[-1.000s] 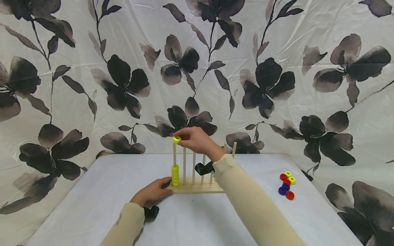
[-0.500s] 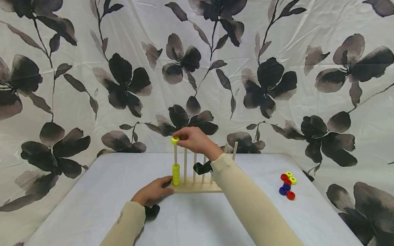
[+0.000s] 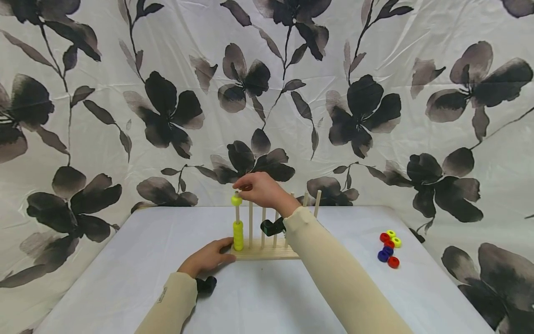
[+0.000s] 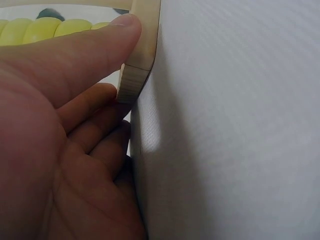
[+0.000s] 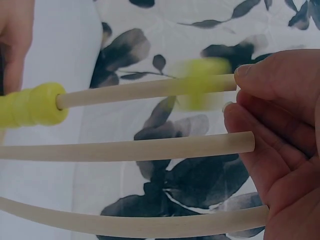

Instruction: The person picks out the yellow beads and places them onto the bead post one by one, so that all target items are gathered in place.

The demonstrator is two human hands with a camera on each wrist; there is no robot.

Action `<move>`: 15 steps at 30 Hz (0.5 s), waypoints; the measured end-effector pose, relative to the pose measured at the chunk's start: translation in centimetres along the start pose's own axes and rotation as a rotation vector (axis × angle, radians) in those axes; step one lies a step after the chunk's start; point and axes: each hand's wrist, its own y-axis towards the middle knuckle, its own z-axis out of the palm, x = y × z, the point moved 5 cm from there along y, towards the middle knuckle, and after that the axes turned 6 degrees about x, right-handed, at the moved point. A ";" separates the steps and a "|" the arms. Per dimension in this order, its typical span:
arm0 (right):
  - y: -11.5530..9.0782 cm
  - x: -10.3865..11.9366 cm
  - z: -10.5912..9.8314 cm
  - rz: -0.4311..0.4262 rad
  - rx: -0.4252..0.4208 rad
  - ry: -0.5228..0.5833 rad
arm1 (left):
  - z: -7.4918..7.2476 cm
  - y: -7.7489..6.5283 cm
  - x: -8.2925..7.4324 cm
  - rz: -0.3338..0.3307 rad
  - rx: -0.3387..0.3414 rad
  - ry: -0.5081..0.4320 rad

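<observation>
A pale wooden peg stand [image 3: 267, 253] with several upright pegs stands on the table. On its leftmost peg sits a stack of yellow beads [image 3: 238, 235]. Higher on the same peg is a lone yellow bead [image 3: 236, 200], blurred in the right wrist view, apart from the fingers. My right hand [image 3: 263, 189] is at the top of that peg, thumb and fingertips beside its end, holding no bead. My left hand [image 3: 208, 256] holds the left end of the stand's base; in the left wrist view the thumb [image 4: 100, 50] lies on one side, curled fingers on the other.
To the right on the white table [image 3: 333, 278] lies a loose group of beads: red [image 3: 393, 262], blue [image 3: 383, 256] and yellow [image 3: 397, 242]. A floral cloth [image 3: 267, 93] hangs behind the table. The right forearm passes in front of the stand's right part.
The right hand has let go of the yellow bead, which has dropped a little down the leftmost peg from its top. The left hand stays on the base.
</observation>
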 end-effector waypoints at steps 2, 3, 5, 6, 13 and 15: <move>0.1 0.0 0.0 -0.002 0.000 -0.018 | 0.0 0.1 0.0 -0.004 -0.002 -0.003; 0.1 0.0 0.0 -0.004 0.000 -0.024 | 0.0 0.1 0.0 -0.009 -0.003 -0.006; 0.0 0.1 0.0 -0.009 0.000 -0.027 | 0.0 0.2 0.1 -0.010 -0.005 -0.006; 0.0 0.1 0.0 -0.011 -0.001 -0.025 | 0.0 0.2 0.1 -0.010 -0.005 -0.006; -0.5 0.2 -0.3 -0.020 -0.013 -0.085 | 0.1 0.2 0.2 -0.010 0.001 -0.018; -0.7 0.3 -0.3 -0.026 -0.013 -0.116 | 0.1 0.2 0.1 -0.008 0.002 -0.020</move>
